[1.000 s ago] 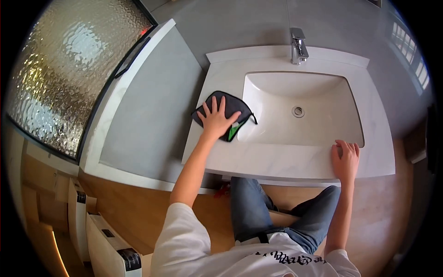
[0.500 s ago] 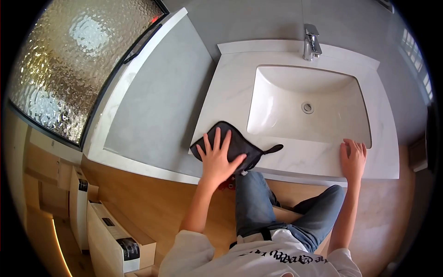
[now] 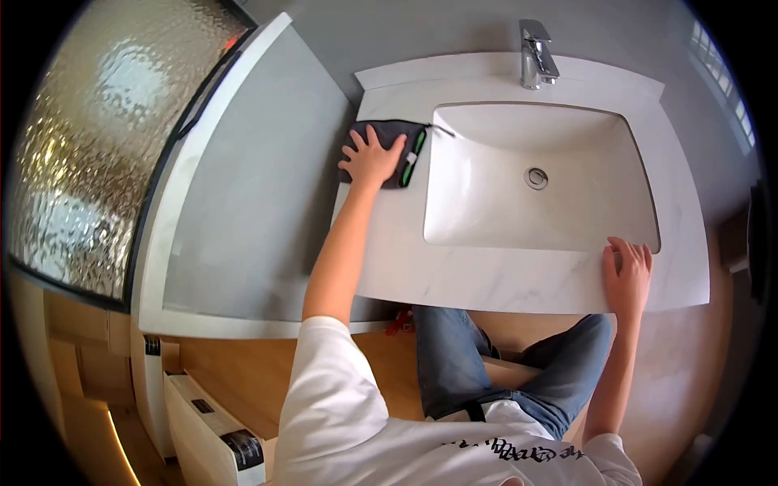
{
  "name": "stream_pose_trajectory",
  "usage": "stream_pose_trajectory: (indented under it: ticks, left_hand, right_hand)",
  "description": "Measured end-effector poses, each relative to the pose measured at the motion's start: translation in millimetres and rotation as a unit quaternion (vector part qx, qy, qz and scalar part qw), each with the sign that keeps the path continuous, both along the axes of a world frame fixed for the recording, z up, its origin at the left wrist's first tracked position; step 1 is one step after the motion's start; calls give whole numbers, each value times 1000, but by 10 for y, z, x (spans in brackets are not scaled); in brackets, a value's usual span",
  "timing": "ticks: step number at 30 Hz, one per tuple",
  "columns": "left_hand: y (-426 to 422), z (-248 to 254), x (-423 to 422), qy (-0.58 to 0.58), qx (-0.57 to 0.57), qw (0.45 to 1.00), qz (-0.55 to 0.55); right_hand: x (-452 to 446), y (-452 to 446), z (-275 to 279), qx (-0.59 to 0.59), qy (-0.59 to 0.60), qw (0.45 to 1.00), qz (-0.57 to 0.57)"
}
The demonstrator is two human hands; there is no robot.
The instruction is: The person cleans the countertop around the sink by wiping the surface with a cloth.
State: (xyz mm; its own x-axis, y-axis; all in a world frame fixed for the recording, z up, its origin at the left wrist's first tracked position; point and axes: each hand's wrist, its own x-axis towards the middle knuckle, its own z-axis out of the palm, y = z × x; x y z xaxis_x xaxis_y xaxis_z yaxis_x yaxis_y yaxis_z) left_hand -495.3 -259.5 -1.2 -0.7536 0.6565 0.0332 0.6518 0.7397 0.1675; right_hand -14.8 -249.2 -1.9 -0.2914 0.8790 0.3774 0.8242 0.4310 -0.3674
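At the left of the counter, my left hand (image 3: 372,162) lies flat with fingers spread on a black zip pouch (image 3: 399,130). The pouch is on the marble-look countertop (image 3: 389,263), beside the basin. Green and a small white tag show along its right side, and its short wrist loop reaches over the basin's left rim. My right hand (image 3: 627,271) rests by the front right corner of the white sink (image 3: 502,219), its fingers loosely bent over the rim, with no object visible in it.
A chrome faucet (image 3: 535,61) stands behind the sink. To the left is a low grey wall (image 3: 243,186) with a white ledge, next to a textured glass panel (image 3: 97,146). Cardboard boxes (image 3: 215,433) stand on the floor at the lower left.
My left hand and the pouch have moved away from me, from the counter's front left corner toward the back left. The pouch has turned. My right hand has stayed by the sink.
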Motion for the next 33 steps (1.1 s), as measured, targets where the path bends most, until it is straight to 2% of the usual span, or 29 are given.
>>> stream_pose_trajectory:
  ticks: [6,12,18,25,27,30,33]
  left_hand:
    - [568,-22,-352,18,56,997,48]
    - [503,-49,-425,29,56,998,30]
    - [-444,-47,-237,8,44,999,-13]
    - [-2095,5,718,33,56,998,-14]
    - [-2438,-86,958,84,82,993,-16]
    - [-2617,-240,1297,99,164,981,-13]
    - [-2509,-230,1312,119,116,986,-12]
  right_hand:
    - [-40,23,74,-47,-15,999,-9]
    - [-31,8,56,-50,-18,999,-5]
    - [13,20,19,-35,6,999,3]
    - [27,11,0,-19,9,1000,6]
    - [14,9,-19,-13,9,1000,8]
    - [17,3,3,-11,-2,1000,0]
    - [24,19,-22,-7,-2,1000,-2]
